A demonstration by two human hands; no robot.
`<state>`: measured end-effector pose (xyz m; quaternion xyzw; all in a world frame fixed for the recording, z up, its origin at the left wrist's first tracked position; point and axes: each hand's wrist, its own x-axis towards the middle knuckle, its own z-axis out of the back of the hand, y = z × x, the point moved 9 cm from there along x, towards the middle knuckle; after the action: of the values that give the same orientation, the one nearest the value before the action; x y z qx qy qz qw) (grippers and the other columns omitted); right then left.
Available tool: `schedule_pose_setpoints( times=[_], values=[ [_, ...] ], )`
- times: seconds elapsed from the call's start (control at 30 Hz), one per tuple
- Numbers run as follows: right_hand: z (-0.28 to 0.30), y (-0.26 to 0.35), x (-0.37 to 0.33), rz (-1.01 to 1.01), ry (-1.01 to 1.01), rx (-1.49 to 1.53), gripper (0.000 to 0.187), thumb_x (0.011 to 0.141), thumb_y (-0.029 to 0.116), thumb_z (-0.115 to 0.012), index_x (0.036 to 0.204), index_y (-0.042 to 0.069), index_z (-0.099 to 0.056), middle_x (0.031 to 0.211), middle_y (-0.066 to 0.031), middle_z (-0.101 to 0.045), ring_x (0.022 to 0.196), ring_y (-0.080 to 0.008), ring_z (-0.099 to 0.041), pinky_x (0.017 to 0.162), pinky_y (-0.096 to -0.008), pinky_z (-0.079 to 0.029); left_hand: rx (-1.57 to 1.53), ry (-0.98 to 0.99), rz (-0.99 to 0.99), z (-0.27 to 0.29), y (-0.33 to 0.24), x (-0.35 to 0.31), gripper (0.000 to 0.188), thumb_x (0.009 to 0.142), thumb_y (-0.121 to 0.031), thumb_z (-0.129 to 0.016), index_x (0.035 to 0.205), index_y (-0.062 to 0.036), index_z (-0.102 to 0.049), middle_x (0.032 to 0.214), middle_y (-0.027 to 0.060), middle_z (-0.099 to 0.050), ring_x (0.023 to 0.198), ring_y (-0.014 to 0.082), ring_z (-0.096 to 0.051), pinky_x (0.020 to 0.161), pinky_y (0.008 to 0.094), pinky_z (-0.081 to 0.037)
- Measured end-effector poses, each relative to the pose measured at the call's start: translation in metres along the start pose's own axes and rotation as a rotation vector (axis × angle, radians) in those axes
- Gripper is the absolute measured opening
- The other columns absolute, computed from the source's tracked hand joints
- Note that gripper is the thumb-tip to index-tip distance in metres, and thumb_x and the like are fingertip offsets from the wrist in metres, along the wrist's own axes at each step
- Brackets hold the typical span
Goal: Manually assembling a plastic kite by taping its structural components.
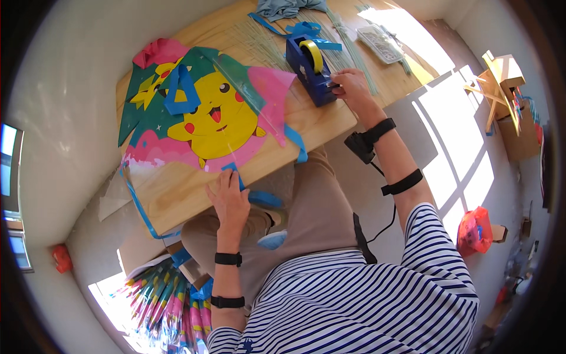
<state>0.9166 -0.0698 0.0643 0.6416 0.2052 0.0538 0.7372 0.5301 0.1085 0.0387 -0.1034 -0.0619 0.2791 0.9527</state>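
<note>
A kite-like sheet (218, 124) with a yellow cartoon figure on green and pink lies across the left of the wooden table. At its near edge my left hand (229, 199) rests with fingers extended, fingertips pressing on a blue ribbon (234, 174) that trails over the table edge. To the right stands a dark blue tape dispenser (306, 74) with a yellow roll (312, 56). My right hand (355, 89) is closed at its near cutting end, thumb and fingers pinching the tape's end; the clear strip itself barely shows.
Thin pale sticks (348, 44) and loose blue ribbons (305, 30) lie at the back, near a clear plastic tray (380, 44) of small white pieces. Colourful wrapped bundles (159, 304) sit at lower left. A red plastic bag (475, 230) stands on the floor at right.
</note>
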Motion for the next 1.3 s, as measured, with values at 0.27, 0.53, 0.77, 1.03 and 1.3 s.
schedule_pose_setpoints(
  times=[0.27,0.53,0.77,1.03,1.3],
  values=[
    [0.012,-0.03,-0.021,0.052,0.151,0.227,0.018,0.089,0.018,-0.068,0.097,0.002,-0.068,0.092,-0.0072,-0.07,0.083,-0.0177,-0.066,0.083,-0.0359,-0.048,-0.003,0.015,0.013,0.001,-0.001,0.0,0.055,0.083,-0.018,-0.075,0.132,-0.0036,-0.057,0.142,0.0098,-0.049,0.136,0.0281,-0.043,0.112,0.0671,-0.024],
    [0.009,-0.088,-0.052,-0.181,0.124,0.591,0.026,0.097,0.022,-0.064,0.109,-0.001,-0.059,0.095,-0.0132,-0.067,0.091,-0.0279,-0.069,0.083,-0.0431,-0.058,0.001,0.009,-0.001,-0.002,-0.001,0.002,0.055,0.082,-0.018,-0.074,0.132,-0.0039,-0.056,0.142,0.0095,-0.049,0.136,0.0289,-0.044,0.111,0.067,-0.025],
    [0.0,-0.082,-0.076,-0.256,0.177,0.899,0.035,0.094,0.018,-0.069,0.114,-0.004,-0.05,0.095,-0.017,-0.062,0.091,-0.0333,-0.069,0.085,-0.0476,-0.06,0.014,-0.006,0.001,-0.002,-0.001,-0.001,0.056,0.081,-0.018,-0.075,0.132,-0.0042,-0.056,0.142,0.009,-0.049,0.134,0.0294,-0.044,0.111,0.0673,-0.025],
    [-0.006,-0.095,-0.056,-0.285,0.045,0.834,0.03,0.09,0.008,-0.07,0.112,-0.003,-0.054,0.099,-0.0156,-0.063,0.089,-0.0305,-0.069,0.086,-0.0448,-0.06,-0.005,-0.005,0.009,-0.002,0.0,0.0,0.056,0.081,-0.017,-0.075,0.132,-0.0038,-0.056,0.141,0.0086,-0.049,0.134,0.0296,-0.044,0.111,0.0673,-0.025],
    [-0.009,-0.085,-0.047,-0.174,0.078,0.763,0.01,0.093,0.008,-0.067,0.098,0.001,-0.062,0.091,-0.0088,-0.067,0.085,-0.0214,-0.068,0.083,-0.0379,-0.058,-0.007,0.004,0.004,-0.001,-0.001,0.001,0.056,0.081,-0.017,-0.075,0.132,-0.0036,-0.056,0.141,0.0087,-0.049,0.134,0.0296,-0.044,0.111,0.0673,-0.026]
  ],
)
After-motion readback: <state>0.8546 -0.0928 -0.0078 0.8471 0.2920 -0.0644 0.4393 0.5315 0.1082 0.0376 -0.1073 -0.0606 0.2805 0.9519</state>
